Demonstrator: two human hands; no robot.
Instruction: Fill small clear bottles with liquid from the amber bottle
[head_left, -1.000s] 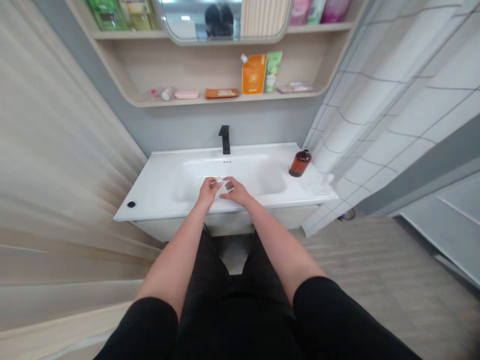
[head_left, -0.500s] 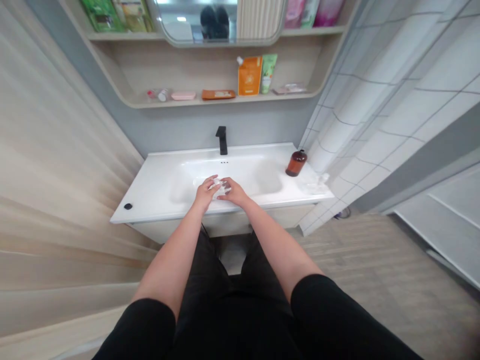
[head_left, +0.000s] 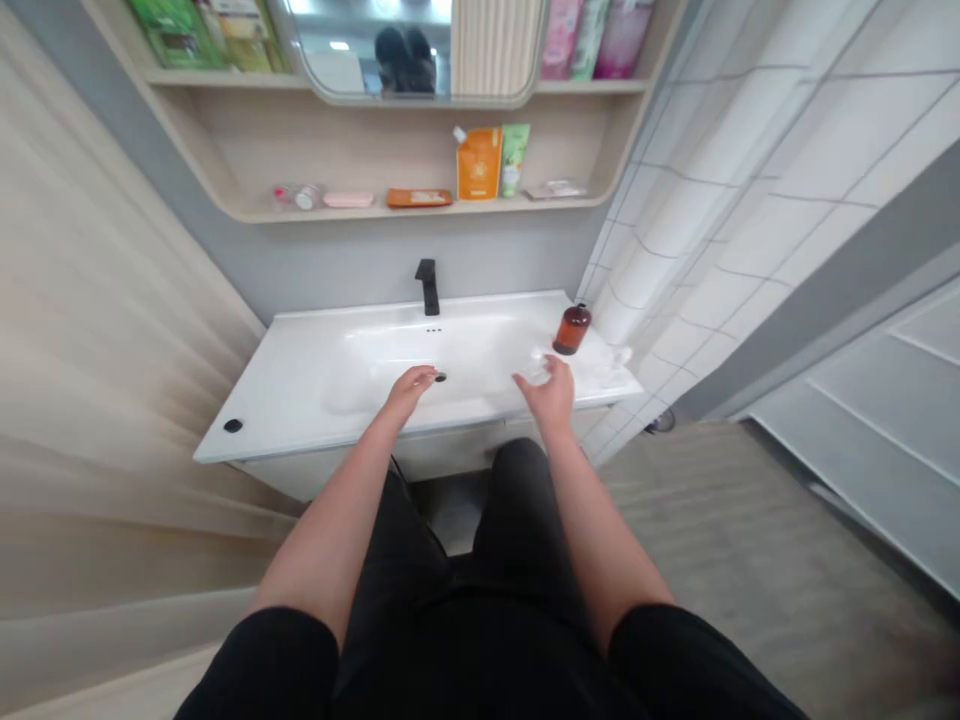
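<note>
I stand at a white washbasin (head_left: 300, 375) with a black tap (head_left: 427, 285) at its back. My left hand (head_left: 407, 390) hovers over the bowl right beside the dark drain (head_left: 440, 377). Its fingers are loosely bent and nothing shows in them. My right hand (head_left: 551, 392) is over the right side of the basin, fingers curled round a small clear object (head_left: 538, 356) that I cannot name. A brown bottle (head_left: 572, 329) stands just beyond that hand on the right ledge.
A small black item (head_left: 232, 425) lies at the basin's left front corner and a clear thing (head_left: 619, 355) at its right end. The shelf above holds an orange pouch (head_left: 478, 163), a green tube (head_left: 514, 159) and flat packs. Tiled wall on the right, panelled wall on the left.
My hands were together over the bowl on a small clear object. They have parted: the right hand has moved right toward the brown bottle with it, while the left stays near the drain.
</note>
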